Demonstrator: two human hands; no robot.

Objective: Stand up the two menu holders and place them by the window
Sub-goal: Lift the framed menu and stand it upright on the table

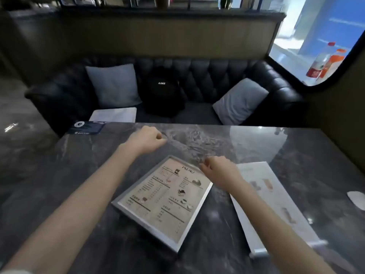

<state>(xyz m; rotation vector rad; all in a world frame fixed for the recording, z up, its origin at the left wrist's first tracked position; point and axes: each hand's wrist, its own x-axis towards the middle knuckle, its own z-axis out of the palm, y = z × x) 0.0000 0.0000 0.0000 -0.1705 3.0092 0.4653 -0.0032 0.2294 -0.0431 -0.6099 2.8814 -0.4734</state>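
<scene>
on the marble table our framed menu holder lies flat, long axis slanting away rightward; the clear holder lies beside it; left hand and right hand curled, holding nothing.

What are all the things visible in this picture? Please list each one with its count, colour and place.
framed menu holder: one, beige page in silver frame, lying flat mid-table
clear menu holder: one, pale, lying flat on the right
table: one, dark grey marble, foreground
sofa: one, black, behind the table
cushions: two, grey, on the sofa
backpack: one, black, between the cushions
bottles: two, red and orange, by the window
left hand: loosely closed, above the table
right hand: loosely closed, at the framed holder's far corner
</scene>
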